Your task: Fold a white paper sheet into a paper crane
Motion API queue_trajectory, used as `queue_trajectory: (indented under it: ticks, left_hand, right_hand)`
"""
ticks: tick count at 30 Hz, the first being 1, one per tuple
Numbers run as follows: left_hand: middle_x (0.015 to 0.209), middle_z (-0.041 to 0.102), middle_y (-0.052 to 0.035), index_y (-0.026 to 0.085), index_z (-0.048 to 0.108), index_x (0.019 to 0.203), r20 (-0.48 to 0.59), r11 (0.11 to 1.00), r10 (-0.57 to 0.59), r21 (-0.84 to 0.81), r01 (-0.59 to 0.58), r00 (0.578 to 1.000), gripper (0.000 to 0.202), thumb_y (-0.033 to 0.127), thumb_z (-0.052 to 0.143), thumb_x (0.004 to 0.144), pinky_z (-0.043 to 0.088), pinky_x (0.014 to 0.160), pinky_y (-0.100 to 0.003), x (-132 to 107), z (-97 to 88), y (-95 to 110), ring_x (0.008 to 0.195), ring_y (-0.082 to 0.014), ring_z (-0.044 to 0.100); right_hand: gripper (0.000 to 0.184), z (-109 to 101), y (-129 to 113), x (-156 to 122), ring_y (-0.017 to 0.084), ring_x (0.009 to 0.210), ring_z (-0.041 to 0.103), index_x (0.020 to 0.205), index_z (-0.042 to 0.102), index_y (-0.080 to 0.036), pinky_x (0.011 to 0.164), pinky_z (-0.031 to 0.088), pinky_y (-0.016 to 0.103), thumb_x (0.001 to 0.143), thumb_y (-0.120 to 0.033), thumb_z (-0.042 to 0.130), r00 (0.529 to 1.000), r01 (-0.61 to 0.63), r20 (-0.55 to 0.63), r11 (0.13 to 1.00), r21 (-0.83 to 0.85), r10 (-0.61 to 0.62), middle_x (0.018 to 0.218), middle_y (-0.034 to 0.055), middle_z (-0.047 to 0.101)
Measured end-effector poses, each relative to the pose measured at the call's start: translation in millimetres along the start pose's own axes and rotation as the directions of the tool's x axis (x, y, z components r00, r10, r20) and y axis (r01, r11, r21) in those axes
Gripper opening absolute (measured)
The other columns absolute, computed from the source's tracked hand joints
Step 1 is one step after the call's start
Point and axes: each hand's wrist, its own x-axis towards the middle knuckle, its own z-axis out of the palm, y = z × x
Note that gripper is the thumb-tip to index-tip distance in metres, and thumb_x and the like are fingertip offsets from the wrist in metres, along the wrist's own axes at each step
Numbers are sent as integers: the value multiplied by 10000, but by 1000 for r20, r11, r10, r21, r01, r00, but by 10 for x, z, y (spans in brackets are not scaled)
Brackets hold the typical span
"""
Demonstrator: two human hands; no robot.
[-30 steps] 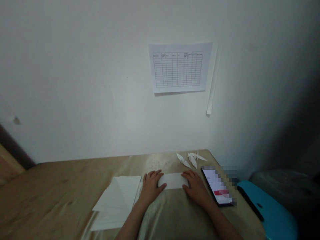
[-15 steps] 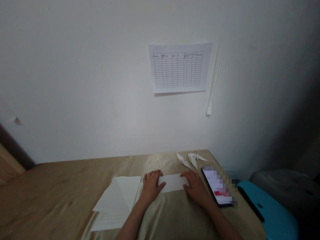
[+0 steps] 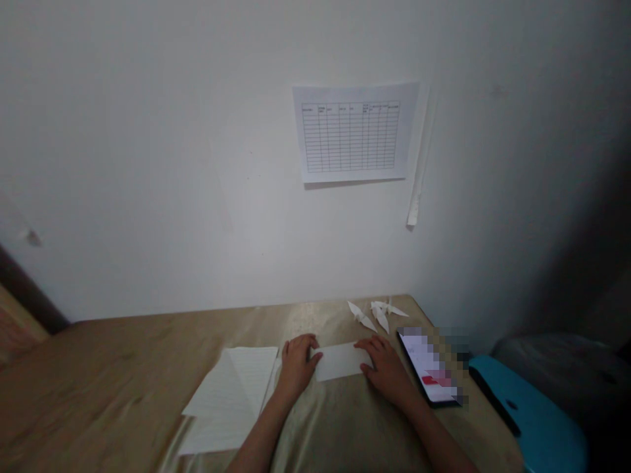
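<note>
A white rectangular piece of paper (image 3: 340, 362) lies low over the cloth between my two hands, its long side running left to right. My left hand (image 3: 297, 362) is at its left end, thumb and fingertips curled at the edge. At the opposite end, my right hand (image 3: 385, 366) has its fingers on the upper corner and its thumb near the lower one. Beyond my right hand sit several small folded white paper cranes (image 3: 379, 316). Lined paper sheets (image 3: 236, 387), one with a slanting crease, lie left of my left hand.
A phone (image 3: 428, 368) with a lit screen lies right of my right hand, partly pixelated. The tan cloth (image 3: 123, 381) covers the surface up to the wall. A turquoise case (image 3: 532, 414) stands past the right edge. A printed table sheet (image 3: 352, 135) hangs on the wall.
My left hand has shifted slightly, its thumb drawing back a little leftward and up, so more of the paper's left end shows. My right hand has barely moved.
</note>
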Motion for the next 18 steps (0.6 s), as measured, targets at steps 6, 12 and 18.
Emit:
queue_trajectory:
  ticks: [6, 12, 18]
  left_hand:
    - [1315, 738, -71, 236, 717, 857, -13, 1000, -20, 10, 20, 1000, 89, 152, 687, 859, 347, 1186, -546, 21, 5, 7, 1296, -291, 620]
    - [1365, 722, -67, 236, 737, 838, -15, 1000, -10, 20, 10, 1000, 123, 134, 673, 862, 362, 1174, -533, 32, -4, 29, 1313, -295, 606]
    - [1374, 722, -57, 234, 743, 822, -9, 1000, 4, 27, -3, 1000, 137, 138, 655, 865, 386, 1153, -509, 31, -37, 47, 1309, -293, 602]
  right_hand:
    - [538, 6, -12, -21, 288, 1508, 372, 1403, 637, -282, 1274, 272, 464, 871, -224, 580, 1000, -14, -10, 1000, -3, 13, 1504, 36, 586]
    - [517, 24, 18, -10, 268, 1499, 390, 1437, 618, -253, 1264, 295, 432, 931, -237, 515, 1000, -4, -16, 1000, -3, 4, 1487, 47, 605]
    - [526, 49, 64, 17, 277, 1496, 395, 1456, 601, -258, 1272, 281, 441, 934, -259, 542, 1000, -6, -4, 1000, 3, 6, 1507, 33, 595]
